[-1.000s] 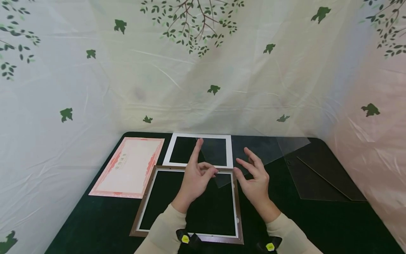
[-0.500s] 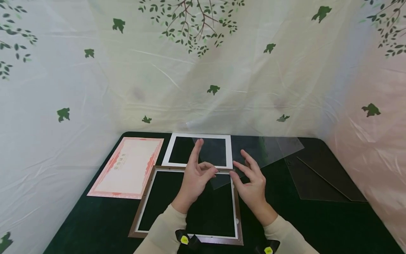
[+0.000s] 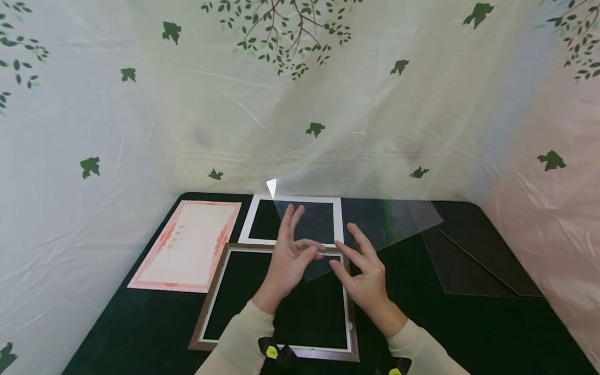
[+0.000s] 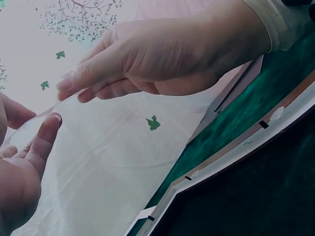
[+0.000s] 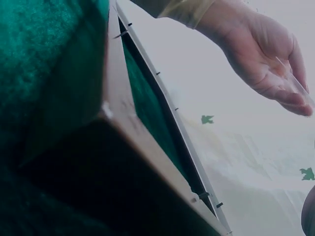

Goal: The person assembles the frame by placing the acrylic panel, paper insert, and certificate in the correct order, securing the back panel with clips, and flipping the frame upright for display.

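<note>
A clear plastic sheet (image 3: pixel 398 224) is held tilted above the table, its bottom corner over the brown picture frame (image 3: pixel 353 333). My left hand (image 3: pixel 287 265) grips the sheet with thumb and bent fingers near that corner, two fingers pointing up behind it. My right hand (image 3: pixel 367 281) pinches the lower edge between thumb and fingertips, close to the left hand. In the left wrist view, the right hand (image 4: pixel 157 56) shows above the fingers (image 4: pixel 42 145) of the left. The right wrist view shows the left hand (image 5: pixel 263 54) with the sheet's edge (image 5: pixel 298 88) against its palm.
A white mat board (image 3: pixel 290 242) lies behind the frame. To the left is a pink-bordered certificate (image 3: pixel 197 250). A dark backing board (image 3: pixel 473 271) with a thin rod (image 3: pixel 478 263) across it lies right. Patterned fabric (image 3: pixel 262 130) hangs beyond the table's rear edge.
My right hand has moved left toward the left hand. The sheet has shifted left with it, and a bright glint now shows at its upper left corner.
</note>
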Available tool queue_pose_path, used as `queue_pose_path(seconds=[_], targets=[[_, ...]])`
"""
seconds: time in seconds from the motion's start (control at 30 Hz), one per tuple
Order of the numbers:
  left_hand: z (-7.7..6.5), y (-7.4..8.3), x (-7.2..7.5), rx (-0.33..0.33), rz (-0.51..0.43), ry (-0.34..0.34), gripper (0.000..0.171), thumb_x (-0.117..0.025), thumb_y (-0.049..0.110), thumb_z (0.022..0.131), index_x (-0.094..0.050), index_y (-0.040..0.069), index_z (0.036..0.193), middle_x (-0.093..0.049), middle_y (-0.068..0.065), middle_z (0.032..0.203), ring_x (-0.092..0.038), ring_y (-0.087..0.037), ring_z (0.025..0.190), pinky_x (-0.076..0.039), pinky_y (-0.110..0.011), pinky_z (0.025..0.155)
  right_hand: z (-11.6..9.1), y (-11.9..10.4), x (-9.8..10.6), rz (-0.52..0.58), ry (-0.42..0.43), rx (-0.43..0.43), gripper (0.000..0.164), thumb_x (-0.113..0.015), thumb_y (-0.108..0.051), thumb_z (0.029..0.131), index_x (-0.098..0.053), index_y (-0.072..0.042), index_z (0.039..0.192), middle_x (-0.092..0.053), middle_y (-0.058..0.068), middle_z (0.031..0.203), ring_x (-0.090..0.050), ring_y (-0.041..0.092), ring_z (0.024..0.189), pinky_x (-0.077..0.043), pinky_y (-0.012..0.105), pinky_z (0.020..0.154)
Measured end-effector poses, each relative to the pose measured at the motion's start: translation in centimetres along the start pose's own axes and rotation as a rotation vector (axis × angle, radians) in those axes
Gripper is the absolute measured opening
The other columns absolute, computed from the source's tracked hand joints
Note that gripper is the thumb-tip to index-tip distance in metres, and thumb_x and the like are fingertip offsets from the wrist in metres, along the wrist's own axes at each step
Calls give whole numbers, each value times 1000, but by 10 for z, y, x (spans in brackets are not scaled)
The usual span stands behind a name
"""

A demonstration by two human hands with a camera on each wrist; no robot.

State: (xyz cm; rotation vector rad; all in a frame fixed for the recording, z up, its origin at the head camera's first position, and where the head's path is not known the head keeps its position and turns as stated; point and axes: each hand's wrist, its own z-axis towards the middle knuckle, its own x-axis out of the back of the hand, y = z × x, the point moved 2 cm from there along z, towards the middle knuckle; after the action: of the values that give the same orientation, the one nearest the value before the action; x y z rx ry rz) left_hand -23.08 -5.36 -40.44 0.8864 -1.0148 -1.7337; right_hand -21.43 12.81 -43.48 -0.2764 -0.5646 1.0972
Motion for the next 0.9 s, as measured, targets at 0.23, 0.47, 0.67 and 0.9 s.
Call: queue_pose_path(seconds=[0.23, 0.47, 0.67, 0.9], targets=[[1, 2, 3, -15, -14, -13, 94, -55, -13, 91, -3, 35, 154, -21, 6, 157, -66, -31, 95, -55, -44, 82, -2, 0, -2, -10, -54, 12, 45, -65, -41, 91, -70, -3, 115, -45, 18, 143, -40, 36, 134, -32, 31, 110], [1, 9, 13, -36, -28, -11, 96, -55, -14, 90, -4, 35, 154, -23, 4, 157, -67, -28, 93, -56, -41, 79, 0, 1, -2, -46, -173, 49, 46, -58, -43, 95, -65, -10, 126, -40, 16, 148, -40, 33, 134, -33, 30, 109], [2, 17, 27, -89, -13, 6, 94, -54, -15, 90, -3, 29, 155, -23, -3, 157, -68, -26, 89, -56, -38, 79, 5, 3, 4, -97, -249, 35, 52, -57, -43, 95, -58, -9, 134, -34, 16, 152, -49, 31, 128, -45, 35, 97], [4, 26, 49, -120, -22, 32, 94, -51, -19, 87, -3, 24, 156, -25, -10, 156, -69, -20, 85, -56, -33, 79, 15, 7, 20, -198, -219, -14, 52, -58, -41, 95, -55, -9, 137, -35, 12, 152, -65, 19, 93, -56, 33, 73]])
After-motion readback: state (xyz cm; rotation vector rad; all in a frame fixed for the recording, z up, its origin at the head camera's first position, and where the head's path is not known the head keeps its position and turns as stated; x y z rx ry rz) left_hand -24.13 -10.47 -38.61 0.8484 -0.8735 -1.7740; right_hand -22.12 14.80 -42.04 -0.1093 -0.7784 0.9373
